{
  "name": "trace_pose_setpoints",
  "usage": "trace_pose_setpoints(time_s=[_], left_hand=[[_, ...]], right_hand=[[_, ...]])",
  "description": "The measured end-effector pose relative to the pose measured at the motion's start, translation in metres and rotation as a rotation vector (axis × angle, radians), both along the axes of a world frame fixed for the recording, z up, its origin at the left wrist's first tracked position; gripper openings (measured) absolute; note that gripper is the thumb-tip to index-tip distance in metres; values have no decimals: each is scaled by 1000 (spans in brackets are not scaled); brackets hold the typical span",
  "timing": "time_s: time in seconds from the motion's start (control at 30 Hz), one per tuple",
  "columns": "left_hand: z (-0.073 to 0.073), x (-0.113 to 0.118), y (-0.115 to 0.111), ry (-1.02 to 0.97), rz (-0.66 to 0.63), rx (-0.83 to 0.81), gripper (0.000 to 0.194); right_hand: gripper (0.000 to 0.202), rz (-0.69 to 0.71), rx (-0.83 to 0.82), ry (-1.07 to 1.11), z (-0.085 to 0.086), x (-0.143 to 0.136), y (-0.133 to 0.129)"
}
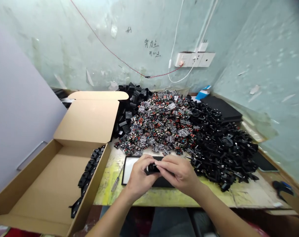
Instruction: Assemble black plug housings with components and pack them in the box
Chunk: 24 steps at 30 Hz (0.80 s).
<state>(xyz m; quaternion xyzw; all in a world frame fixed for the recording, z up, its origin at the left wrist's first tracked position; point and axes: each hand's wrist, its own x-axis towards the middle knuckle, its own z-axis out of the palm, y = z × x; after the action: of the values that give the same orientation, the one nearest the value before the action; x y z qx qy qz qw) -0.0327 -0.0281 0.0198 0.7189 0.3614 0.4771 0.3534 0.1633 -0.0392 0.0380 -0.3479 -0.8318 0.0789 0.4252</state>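
Note:
My left hand (143, 174) is closed around a small black plastic housing (152, 167) above the front of the table. The fingers of my right hand (179, 171) pinch at the housing's near right side; whether they also hold a small part is hidden. Under both hands lies a black mat (164, 182) beside a white, black-edged pad (131, 166). Behind them spreads a heap of small circuit boards (161, 121). To the right is a pile of black plug parts (223, 141), and at the back left are black plastic shells (129, 108).
An open cardboard box (40, 184) at the left has a row of black pieces (87, 174) along its right wall. A screwdriver (116, 182) lies left of the pad. Black sheets (223, 107) are stacked at the back right. Scissors (283, 189) lie far right. Wall sockets (195, 59) carry cables.

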Motion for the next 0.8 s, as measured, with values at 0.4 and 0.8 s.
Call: trace_pose_setpoints(time_s=[0.4,0.8], left_hand=[[-4,0,-3,29,-26,-39,13],[-13,-1,-1,-40,-13,-4,29]], right_hand=[[34,8,90,-108,-3,3,-2],[26,0,-221,20,-2,3,-3]])
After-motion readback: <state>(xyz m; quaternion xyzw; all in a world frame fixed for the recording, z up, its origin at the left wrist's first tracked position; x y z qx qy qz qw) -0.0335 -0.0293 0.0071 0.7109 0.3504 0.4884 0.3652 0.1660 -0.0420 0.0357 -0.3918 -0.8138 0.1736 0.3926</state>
